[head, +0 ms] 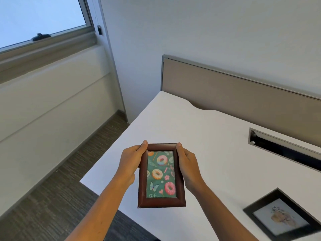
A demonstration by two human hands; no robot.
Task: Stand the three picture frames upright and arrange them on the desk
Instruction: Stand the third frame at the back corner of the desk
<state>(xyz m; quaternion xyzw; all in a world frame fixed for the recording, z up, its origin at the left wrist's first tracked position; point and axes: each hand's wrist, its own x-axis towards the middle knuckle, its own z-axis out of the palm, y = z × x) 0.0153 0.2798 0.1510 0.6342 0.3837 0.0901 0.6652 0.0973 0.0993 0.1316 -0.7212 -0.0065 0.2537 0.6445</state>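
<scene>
Above near-left corner of white bench (199,129): dark-brown wooden picture frame with doughnut print on green (161,176) held in air, portrait, picture facing camera. Left hand (132,161) and right hand (188,165) clasp opposite long edges near top; thumbs on front moulding, remaining fingers wrapped behind, out of sight. Two-sided hold likely keeps frame square while person picks spot; rear stand hidden. Black rectangular frame with pale print (282,216) lies flat, face up, bench right, well apart. Third frame not visible. Grey cable slot (284,148) further back.

We reach both bare arms forward, left grip (131,159) and right grip (188,162) each clamped, thumbs on top, fingers curled behind
</scene>
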